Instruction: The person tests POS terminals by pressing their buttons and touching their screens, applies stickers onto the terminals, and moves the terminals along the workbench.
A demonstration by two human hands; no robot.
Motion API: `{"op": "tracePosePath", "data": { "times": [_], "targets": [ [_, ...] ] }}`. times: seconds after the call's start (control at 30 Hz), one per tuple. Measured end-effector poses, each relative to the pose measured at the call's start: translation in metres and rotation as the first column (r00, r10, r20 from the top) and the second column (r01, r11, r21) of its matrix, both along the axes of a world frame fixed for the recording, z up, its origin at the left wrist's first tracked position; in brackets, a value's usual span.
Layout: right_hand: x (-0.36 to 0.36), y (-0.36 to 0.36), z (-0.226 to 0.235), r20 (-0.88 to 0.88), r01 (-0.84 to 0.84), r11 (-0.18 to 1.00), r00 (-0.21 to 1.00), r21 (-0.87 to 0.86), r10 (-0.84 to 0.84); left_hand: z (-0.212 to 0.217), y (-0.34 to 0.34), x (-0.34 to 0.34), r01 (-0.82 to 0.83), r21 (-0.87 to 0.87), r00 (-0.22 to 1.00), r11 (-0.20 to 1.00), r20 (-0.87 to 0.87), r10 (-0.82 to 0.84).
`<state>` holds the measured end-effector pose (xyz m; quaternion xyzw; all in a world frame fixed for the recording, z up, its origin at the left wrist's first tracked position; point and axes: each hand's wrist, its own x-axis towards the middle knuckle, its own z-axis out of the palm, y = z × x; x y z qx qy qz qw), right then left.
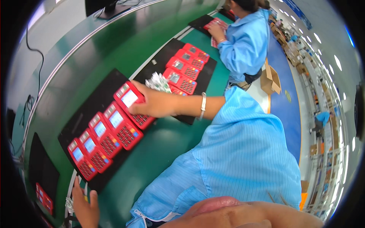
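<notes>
My right hand [152, 102] reaches across the top red card payment terminal [128, 98] of a row, its thumb and fingers closed on the sides. Below it in the same row lie more red terminals with lit screens, such as this terminal [117, 121] and the lowest terminal [80, 157]. The row rests side by side on a black mat [97, 100]. My left hand [86, 207] is near the row's lower end, thumb and fingers apart, with nothing in it. A crumpled white-and-green bundle [158, 82] lies just beyond my right wrist.
A second black mat [146, 72] carries several red terminals [181, 68] with dark screens. On the far left another mat [42, 163] holds a red terminal [44, 198]. A co-worker in a blue smock [245, 41] works farther along the green bench [171, 140]. An open cardboard box [270, 80] stands beyond.
</notes>
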<state>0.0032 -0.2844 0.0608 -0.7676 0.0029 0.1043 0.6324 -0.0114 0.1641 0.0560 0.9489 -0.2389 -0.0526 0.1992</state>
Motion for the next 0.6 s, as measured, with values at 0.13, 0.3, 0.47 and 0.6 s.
{"op": "tracePosePath", "data": {
  "times": [0.13, 0.3, 0.47, 0.6],
  "targets": [
    [-0.076, -0.014, 0.003, -0.118, -0.029, 0.957, 0.993, -0.289, -0.005, -0.020, -0.013, -0.031, -0.104, -0.131, 0.990, 0.986, -0.111, 0.089],
    [-0.101, -0.006, -0.018, -0.110, -0.115, 0.983, 0.989, -0.146, 0.100, -0.018, -0.038, -0.045, -0.285, -0.255, 0.952, 0.924, -0.191, 0.240],
    [-0.089, 0.026, -0.038, -0.115, -0.270, 0.906, 0.962, -0.326, 0.246, -0.048, -0.027, -0.048, -0.300, -0.253, 0.925, 0.920, 0.160, 0.345],
    [-0.086, 0.043, -0.032, 0.063, -0.140, 0.740, 0.969, -0.658, 0.240, -0.078, 0.003, -0.051, -0.289, -0.445, 0.862, 0.847, 0.263, 0.433]
  ]
}}
